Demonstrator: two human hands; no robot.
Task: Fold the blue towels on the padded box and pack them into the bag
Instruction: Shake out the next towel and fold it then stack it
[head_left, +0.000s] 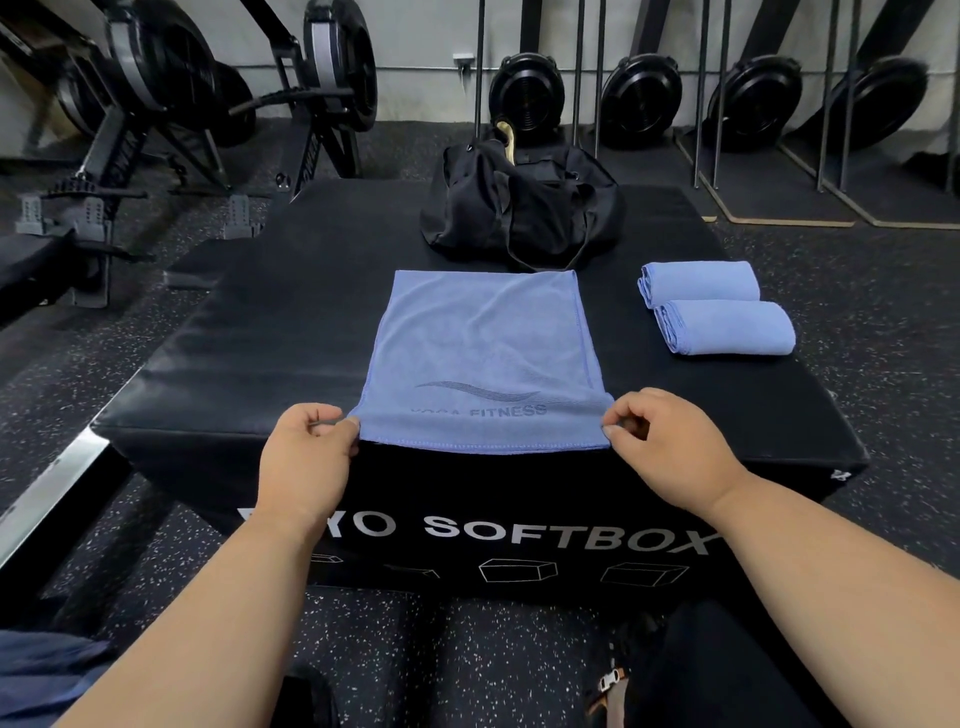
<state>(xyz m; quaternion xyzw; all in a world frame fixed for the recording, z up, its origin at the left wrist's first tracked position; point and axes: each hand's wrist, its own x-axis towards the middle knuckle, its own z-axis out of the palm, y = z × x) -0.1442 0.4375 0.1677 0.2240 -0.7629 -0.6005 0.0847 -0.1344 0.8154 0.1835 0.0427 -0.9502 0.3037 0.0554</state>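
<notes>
At bottom centre, the left hand (306, 447) and right hand (670, 447) each pinch a near corner of the spread blue towel (483, 353) on the padded box (249, 332). Right of centre lie two folded towels (719, 309); beyond, upper centre, sits the black bag (519, 208).

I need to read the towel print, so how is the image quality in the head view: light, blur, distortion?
Head view: even, dim indoor light without hard shadows; soft sheen on the padded box; wide-angle bending bows the box edges; the spread towel is fairly sharp, its print faint and half legible above the left hand and right hand; the background machines are softer.
</notes>
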